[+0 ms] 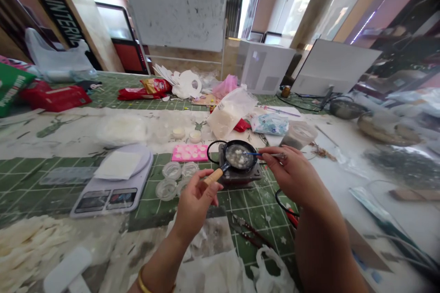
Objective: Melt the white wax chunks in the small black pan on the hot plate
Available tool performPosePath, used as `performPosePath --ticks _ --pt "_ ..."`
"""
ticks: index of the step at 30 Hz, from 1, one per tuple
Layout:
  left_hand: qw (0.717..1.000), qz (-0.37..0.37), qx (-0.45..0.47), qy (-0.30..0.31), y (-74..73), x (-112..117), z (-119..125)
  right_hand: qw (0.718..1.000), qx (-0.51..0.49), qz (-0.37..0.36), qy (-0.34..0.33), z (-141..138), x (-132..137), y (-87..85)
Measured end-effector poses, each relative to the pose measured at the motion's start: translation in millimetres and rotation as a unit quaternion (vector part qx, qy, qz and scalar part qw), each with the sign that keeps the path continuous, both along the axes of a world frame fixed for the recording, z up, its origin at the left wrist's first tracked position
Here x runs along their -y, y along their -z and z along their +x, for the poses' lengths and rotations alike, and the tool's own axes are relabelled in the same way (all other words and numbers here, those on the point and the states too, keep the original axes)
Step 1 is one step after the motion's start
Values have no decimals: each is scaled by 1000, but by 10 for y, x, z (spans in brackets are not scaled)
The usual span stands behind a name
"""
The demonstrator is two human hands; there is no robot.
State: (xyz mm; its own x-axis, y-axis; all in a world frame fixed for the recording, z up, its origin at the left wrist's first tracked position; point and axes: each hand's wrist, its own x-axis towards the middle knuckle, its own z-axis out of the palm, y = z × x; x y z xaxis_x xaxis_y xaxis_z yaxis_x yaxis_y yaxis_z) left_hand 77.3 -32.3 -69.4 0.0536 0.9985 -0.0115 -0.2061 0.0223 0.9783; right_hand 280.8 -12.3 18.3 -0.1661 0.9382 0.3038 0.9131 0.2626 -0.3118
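A small black frying pan [255, 161] sits over a dark hot plate [240, 179], with pale lumps [239, 159] in liquid inside it. My left hand [197, 197] is closed around the pan's wooden handle [213, 177]. From the right, my right hand [287, 169] pinches a thin stick with a blue shaft [253, 154], its tip over the contents of the pan. Just left of the pan lie a pink silicone mould [190, 152] with pale fillings and several clear round containers [171, 170].
A kitchen scale [142, 169] bearing white paper stands left, with pale flakes [30, 247] in front of it. Behind the pan leans a bag of whitish material [228, 114]. Scissors [252, 231] and a plastic bag [275, 268] lie near my arms; a cloudy tub [299, 133] stands right.
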Motion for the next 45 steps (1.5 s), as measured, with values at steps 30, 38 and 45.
performPosePath --ticks 30,38,45 --pt "957 -64 260 111 150 70 -65 999 17 3 -50 -120 -34 35" --pt "959 -59 251 117 153 71 -64 998 19 -3 -58 -67 -18 27" --pt "972 -30 214 96 155 60 -59 1000 22 2 -4 -101 -62 57"
